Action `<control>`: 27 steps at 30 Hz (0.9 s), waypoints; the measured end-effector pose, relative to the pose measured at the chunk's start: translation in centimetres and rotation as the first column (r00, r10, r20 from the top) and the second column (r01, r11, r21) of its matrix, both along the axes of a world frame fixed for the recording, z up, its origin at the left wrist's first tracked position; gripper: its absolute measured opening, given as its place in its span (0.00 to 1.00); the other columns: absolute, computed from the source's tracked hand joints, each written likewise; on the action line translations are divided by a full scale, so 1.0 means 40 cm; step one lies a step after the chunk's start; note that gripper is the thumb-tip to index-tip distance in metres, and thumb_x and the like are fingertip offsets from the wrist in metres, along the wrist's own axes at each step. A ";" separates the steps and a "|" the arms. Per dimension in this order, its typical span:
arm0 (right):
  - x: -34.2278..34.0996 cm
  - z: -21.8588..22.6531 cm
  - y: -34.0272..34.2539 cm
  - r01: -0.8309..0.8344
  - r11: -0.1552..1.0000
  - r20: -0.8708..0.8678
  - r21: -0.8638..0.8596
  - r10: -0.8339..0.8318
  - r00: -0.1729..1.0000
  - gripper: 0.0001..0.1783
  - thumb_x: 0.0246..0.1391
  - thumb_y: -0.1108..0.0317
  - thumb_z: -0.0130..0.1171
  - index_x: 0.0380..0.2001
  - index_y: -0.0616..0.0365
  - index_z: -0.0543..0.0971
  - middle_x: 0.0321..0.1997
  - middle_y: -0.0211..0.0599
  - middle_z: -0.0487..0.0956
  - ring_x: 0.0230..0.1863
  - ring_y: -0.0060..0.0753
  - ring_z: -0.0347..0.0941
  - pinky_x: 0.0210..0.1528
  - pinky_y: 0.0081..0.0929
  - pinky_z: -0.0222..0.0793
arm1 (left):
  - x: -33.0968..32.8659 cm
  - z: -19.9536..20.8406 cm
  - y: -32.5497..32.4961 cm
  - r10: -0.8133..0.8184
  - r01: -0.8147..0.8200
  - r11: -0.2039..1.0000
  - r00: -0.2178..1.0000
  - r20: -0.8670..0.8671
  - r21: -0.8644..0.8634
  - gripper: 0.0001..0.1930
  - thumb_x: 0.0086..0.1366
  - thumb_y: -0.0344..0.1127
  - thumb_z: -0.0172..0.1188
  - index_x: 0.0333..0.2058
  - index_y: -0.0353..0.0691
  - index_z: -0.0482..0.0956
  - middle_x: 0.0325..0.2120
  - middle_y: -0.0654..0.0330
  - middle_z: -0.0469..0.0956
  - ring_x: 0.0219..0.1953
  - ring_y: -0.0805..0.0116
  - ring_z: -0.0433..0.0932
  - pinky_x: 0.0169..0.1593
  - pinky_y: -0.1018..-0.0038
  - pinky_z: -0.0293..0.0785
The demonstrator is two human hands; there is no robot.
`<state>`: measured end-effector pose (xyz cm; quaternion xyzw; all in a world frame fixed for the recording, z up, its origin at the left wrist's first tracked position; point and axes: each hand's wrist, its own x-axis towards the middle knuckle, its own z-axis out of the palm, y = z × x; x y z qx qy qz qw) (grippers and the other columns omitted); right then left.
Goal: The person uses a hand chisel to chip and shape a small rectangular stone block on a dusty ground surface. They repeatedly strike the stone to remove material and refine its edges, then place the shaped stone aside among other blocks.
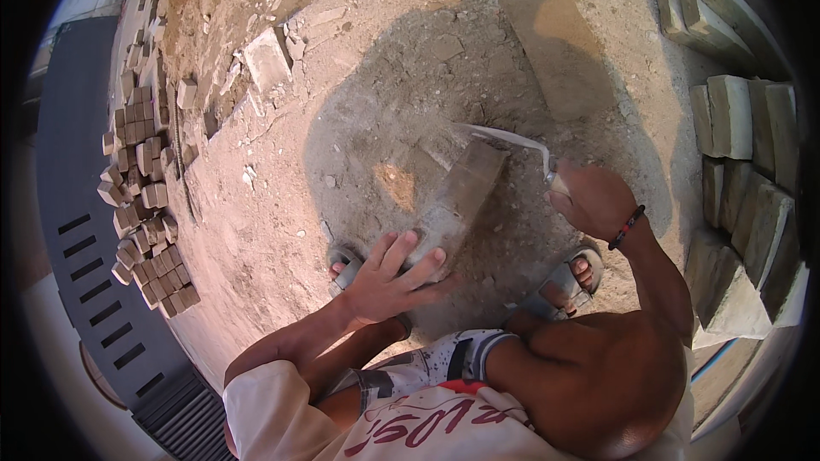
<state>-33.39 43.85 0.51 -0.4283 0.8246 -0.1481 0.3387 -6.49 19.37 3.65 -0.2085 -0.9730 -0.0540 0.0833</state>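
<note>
Trimming step, judged: left hand (pixel 389 277) fingers spread flat, pinning paving block (pixel 457 201) at centre between sandalled feet; right hand (pixel 594 198) clenched on trowel (pixel 512 141) at 2 o'clock; next calls for a firm chop.

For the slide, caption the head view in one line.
Crouched on sandy ground, left hand steadies a long grey block while right hand holds a trowel over its far end.
</note>
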 end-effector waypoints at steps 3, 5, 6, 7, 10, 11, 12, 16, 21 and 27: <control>0.074 0.076 -0.033 0.036 0.991 0.162 -0.132 -0.014 0.987 0.20 0.58 0.55 0.57 0.43 0.62 0.72 0.28 0.54 0.80 0.34 0.61 0.78 0.38 0.53 0.73 | 0.053 -0.002 -0.041 0.053 -0.053 0.999 0.998 0.022 -0.011 0.21 0.64 0.38 0.57 0.53 0.74 0.74 0.65 0.59 0.57 0.65 0.39 0.58 0.55 0.51 0.72; 0.115 0.027 -0.020 -0.056 0.998 0.168 -0.041 0.062 0.984 0.20 0.59 0.55 0.57 0.43 0.63 0.72 0.28 0.54 0.80 0.35 0.61 0.78 0.38 0.52 0.73 | 0.044 -0.016 -0.072 0.081 -0.083 0.993 0.996 0.033 0.083 0.25 0.57 0.36 0.64 0.53 0.70 0.75 0.64 0.54 0.56 0.65 0.37 0.58 0.57 0.48 0.70; 0.102 -0.001 -0.008 0.028 1.000 0.136 0.001 -0.028 0.990 0.20 0.58 0.55 0.57 0.42 0.63 0.72 0.28 0.55 0.79 0.34 0.62 0.78 0.37 0.53 0.73 | 0.043 -0.013 -0.081 0.109 -0.113 0.986 0.993 0.040 0.123 0.28 0.54 0.35 0.67 0.53 0.68 0.75 0.64 0.51 0.55 0.64 0.36 0.58 0.58 0.47 0.69; 0.061 -0.037 0.010 0.111 0.993 0.100 0.036 -0.114 0.988 0.21 0.58 0.55 0.58 0.42 0.63 0.72 0.28 0.56 0.79 0.34 0.62 0.78 0.36 0.53 0.72 | 0.035 -0.006 -0.090 0.172 -0.183 0.969 0.982 0.079 0.165 0.31 0.50 0.33 0.70 0.54 0.64 0.74 0.64 0.48 0.54 0.64 0.35 0.58 0.59 0.47 0.67; 0.087 -0.006 0.003 0.261 0.956 0.162 -0.132 -0.239 0.957 0.21 0.58 0.54 0.59 0.42 0.62 0.72 0.29 0.55 0.79 0.33 0.63 0.78 0.36 0.52 0.73 | 0.014 0.013 -0.103 0.375 -0.417 0.859 0.908 0.189 0.298 0.40 0.39 0.30 0.77 0.54 0.53 0.72 0.63 0.40 0.51 0.64 0.32 0.57 0.62 0.47 0.62; 0.127 0.032 -0.013 0.275 0.932 0.207 -0.235 -0.229 0.951 0.21 0.59 0.54 0.59 0.42 0.62 0.72 0.28 0.56 0.79 0.33 0.63 0.78 0.36 0.52 0.73 | 0.014 0.004 -0.098 0.435 -0.492 0.786 0.871 0.229 0.374 0.42 0.37 0.30 0.78 0.55 0.50 0.71 0.63 0.37 0.51 0.64 0.32 0.56 0.63 0.48 0.61; 0.146 0.053 -0.035 0.290 0.892 0.234 -0.347 -0.217 0.948 0.21 0.59 0.54 0.59 0.42 0.63 0.72 0.28 0.56 0.79 0.33 0.63 0.78 0.36 0.52 0.73 | 0.001 -0.010 -0.103 0.487 -0.549 0.707 0.835 0.256 0.446 0.44 0.35 0.29 0.79 0.55 0.47 0.70 0.63 0.35 0.50 0.65 0.31 0.56 0.64 0.48 0.60; 0.185 0.011 -0.106 0.078 0.956 0.189 -0.283 -0.024 0.982 0.20 0.59 0.54 0.58 0.42 0.62 0.71 0.29 0.55 0.80 0.33 0.62 0.79 0.35 0.52 0.74 | 0.015 -0.013 -0.096 0.477 -0.562 0.728 0.827 0.299 0.393 0.44 0.35 0.29 0.79 0.55 0.47 0.68 0.63 0.33 0.47 0.66 0.29 0.54 0.65 0.51 0.60; 0.035 -0.069 -0.178 0.095 0.995 0.067 0.029 -0.096 0.993 0.21 0.59 0.54 0.58 0.43 0.61 0.71 0.31 0.56 0.79 0.34 0.62 0.78 0.37 0.53 0.74 | -0.006 0.025 -0.079 0.532 -0.622 0.744 0.772 0.349 0.242 0.47 0.35 0.28 0.80 0.56 0.49 0.64 0.65 0.36 0.45 0.66 0.32 0.54 0.62 0.52 0.65; 0.135 -0.043 -0.158 -0.053 0.996 0.163 -0.078 0.065 0.984 0.20 0.60 0.56 0.57 0.42 0.63 0.70 0.32 0.57 0.79 0.35 0.62 0.77 0.38 0.55 0.71 | 0.002 0.002 -0.074 0.547 -0.666 0.684 0.738 0.395 0.298 0.51 0.34 0.29 0.81 0.60 0.48 0.61 0.65 0.37 0.46 0.68 0.34 0.51 0.64 0.51 0.63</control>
